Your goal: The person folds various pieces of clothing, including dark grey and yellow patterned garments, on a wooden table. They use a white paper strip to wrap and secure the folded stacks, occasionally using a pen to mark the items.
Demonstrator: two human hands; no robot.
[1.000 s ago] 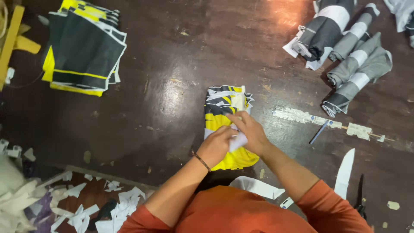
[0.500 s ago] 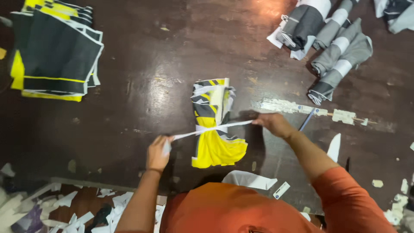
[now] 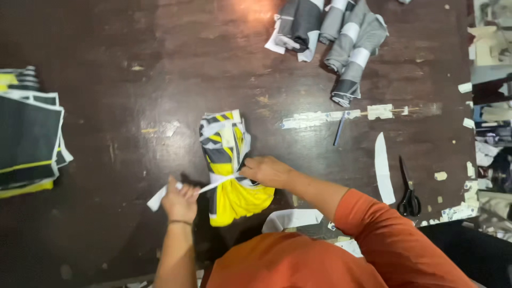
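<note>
1. Centre of the dark table (image 3: 133, 48): a rolled bundle of yellow, grey and white fabric (image 3: 226, 165) lies lengthwise, its yellow end nearest the person.
2. A white strip (image 3: 213, 184) crosses the bundle's lower half, cinching it tight at the waist.
3. The left hand (image 3: 180, 201) sits just left of the bundle, fingers closed around the strip; one loose end pokes out beyond the knuckles toward the left.
4. The right hand (image 3: 266, 170) is down on the bundle's right side, fingers curled together and pressed against the fabric right where the strip meets it. Whether it pinches the other end, I cannot tell from this angle.
5. At the left edge sits a flat stack of dark fabric pieces (image 3: 29, 138) with yellow and white edges, well apart from the hands.
6. Top centre: a cluster of grey and white rolled bundles (image 3: 341, 37), lying side by side.
7. Right of the bundle, a dark pen (image 3: 339, 130) rests on a line of torn tape (image 3: 341, 114).
8. Farther right: a long white offcut (image 3: 382, 168), and just beside it black scissors (image 3: 409, 189), blades closed.
9. Another white scrap (image 3: 290, 218) lies near the person's orange sleeve (image 3: 384, 234).
</note>
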